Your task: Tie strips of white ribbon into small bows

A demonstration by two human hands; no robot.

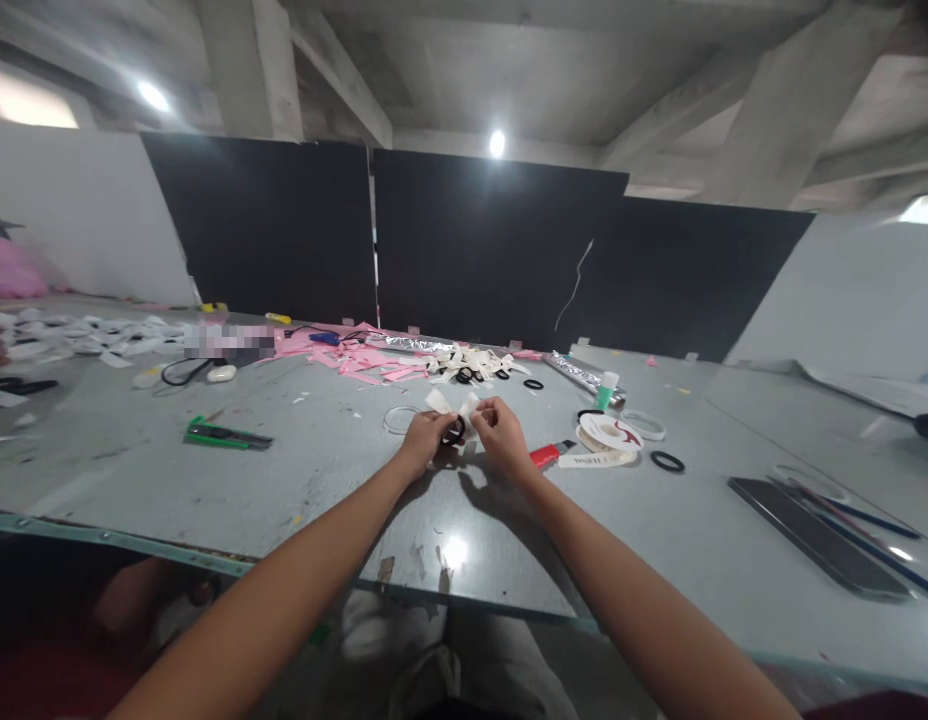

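Both hands meet over the middle of the grey tabletop. The left hand and the right hand each pinch one side of a small white ribbon bow, held just above the surface, with a black hair tie between the fingers.

Just right of the right hand lies a red lighter, then a ribbon spool with a loose end, and a black ring beyond it. A small green-capped bottle stands behind the spool. Behind the hands sit a heap of finished white bows and pink scraps. A green utility knife lies well to the left, and a dark flat bar to the right.

The fingers hide how the ribbon is fixed to the tie. One patch at the far left is blurred out, and the far-left clutter is too small to make out.
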